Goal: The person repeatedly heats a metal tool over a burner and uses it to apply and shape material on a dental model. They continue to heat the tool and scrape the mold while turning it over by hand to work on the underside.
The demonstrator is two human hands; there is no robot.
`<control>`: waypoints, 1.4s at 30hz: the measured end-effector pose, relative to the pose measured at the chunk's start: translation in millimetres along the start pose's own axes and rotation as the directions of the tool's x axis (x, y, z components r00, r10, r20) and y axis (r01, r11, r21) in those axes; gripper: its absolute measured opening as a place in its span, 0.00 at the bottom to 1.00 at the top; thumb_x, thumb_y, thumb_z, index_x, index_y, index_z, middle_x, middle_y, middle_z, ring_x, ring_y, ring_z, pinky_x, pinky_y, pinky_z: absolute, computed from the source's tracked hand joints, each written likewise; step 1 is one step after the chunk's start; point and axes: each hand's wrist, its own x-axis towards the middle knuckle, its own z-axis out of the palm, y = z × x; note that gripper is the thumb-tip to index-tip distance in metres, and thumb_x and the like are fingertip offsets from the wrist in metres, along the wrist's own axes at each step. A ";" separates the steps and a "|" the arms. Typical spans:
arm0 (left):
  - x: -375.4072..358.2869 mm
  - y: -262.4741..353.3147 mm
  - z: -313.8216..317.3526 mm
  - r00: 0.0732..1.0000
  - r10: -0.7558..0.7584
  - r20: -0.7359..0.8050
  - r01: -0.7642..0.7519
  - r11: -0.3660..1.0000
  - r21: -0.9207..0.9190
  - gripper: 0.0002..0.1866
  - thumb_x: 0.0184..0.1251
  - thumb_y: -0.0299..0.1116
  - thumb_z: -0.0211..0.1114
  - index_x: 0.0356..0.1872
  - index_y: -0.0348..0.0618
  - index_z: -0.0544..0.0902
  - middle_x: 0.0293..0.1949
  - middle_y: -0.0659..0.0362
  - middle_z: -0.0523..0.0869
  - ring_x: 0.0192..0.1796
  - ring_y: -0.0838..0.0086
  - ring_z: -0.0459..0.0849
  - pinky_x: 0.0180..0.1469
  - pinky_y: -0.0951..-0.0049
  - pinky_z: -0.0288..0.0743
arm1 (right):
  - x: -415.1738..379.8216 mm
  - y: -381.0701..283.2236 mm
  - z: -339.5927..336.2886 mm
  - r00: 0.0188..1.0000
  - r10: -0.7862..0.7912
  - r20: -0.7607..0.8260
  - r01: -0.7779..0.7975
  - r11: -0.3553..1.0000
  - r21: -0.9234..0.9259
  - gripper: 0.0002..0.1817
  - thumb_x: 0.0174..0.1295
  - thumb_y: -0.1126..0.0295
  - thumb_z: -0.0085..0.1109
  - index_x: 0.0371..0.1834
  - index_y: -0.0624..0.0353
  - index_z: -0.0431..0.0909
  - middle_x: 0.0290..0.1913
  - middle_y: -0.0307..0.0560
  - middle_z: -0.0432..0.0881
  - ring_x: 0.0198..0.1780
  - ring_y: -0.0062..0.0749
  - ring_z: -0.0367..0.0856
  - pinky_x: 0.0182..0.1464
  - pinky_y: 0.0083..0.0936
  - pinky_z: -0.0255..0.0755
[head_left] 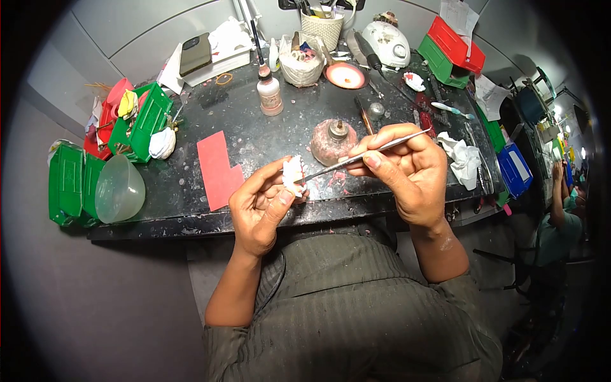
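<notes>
Between its thumb and fingers, my left hand (pixel 262 207) holds a small white piece (pixel 293 175) that looks like a dental model. A thin metal tool (pixel 344 163) is pinched in my right hand (pixel 407 172), its tip touching or very near the white piece. Just behind the tool stands a round, pink-stained burner (pixel 330 141) with a metal neck. Left of my left hand, a red sheet (pixel 216 169) with a notched side lies on the dark worktop (pixel 235 121). Pink specks are scattered on the worktop under the tool.
Green bins (pixel 67 184) and a translucent bowl (pixel 120 191) stand at left. Behind are a bottle (pixel 270 95), a bagged container (pixel 301 69), a dish (pixel 346 75) and a white device (pixel 386 46). Crumpled tissue (pixel 463 160) lies right. Another person (pixel 560 219) sits far right.
</notes>
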 end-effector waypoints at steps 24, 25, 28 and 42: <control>-0.3 -1.0 0.3 1.000 -0.002 -0.015 0.004 0.994 0.106 0.29 0.67 0.37 0.60 0.61 0.22 0.72 0.52 0.41 0.82 0.50 0.60 0.86 0.48 0.59 0.86 | -0.8 -0.4 -2.9 1.000 0.013 -0.022 -0.013 1.000 -0.006 0.09 0.66 0.84 0.57 0.48 0.73 0.73 0.44 0.56 0.83 0.47 0.34 0.87 0.50 0.28 0.86; -0.2 -0.8 0.2 1.000 -0.001 -0.011 0.002 0.999 0.046 0.27 0.67 0.32 0.61 0.62 0.21 0.71 0.49 0.42 0.83 0.48 0.64 0.86 0.51 0.65 0.82 | -0.4 -0.2 -2.3 1.000 0.013 -0.023 -0.013 1.000 -0.006 0.09 0.66 0.85 0.57 0.48 0.73 0.73 0.44 0.56 0.83 0.47 0.34 0.87 0.50 0.27 0.85; -0.5 -0.6 0.2 1.000 -0.001 -0.006 0.001 1.000 -0.016 0.26 0.67 0.28 0.63 0.62 0.20 0.70 0.46 0.44 0.84 0.46 0.68 0.86 0.53 0.71 0.79 | 0.6 1.2 -1.7 1.000 0.001 -0.015 -0.001 1.000 -0.006 0.09 0.66 0.85 0.57 0.48 0.73 0.73 0.44 0.56 0.83 0.47 0.34 0.87 0.50 0.27 0.85; -0.7 -3.1 -1.0 1.000 0.005 -0.012 -0.004 0.996 0.094 0.29 0.67 0.38 0.61 0.61 0.22 0.73 0.52 0.41 0.82 0.50 0.61 0.86 0.49 0.58 0.86 | -0.6 -0.7 -2.1 1.000 0.011 -0.026 -0.012 1.000 -0.006 0.09 0.66 0.84 0.57 0.48 0.72 0.73 0.43 0.57 0.84 0.46 0.34 0.87 0.49 0.26 0.86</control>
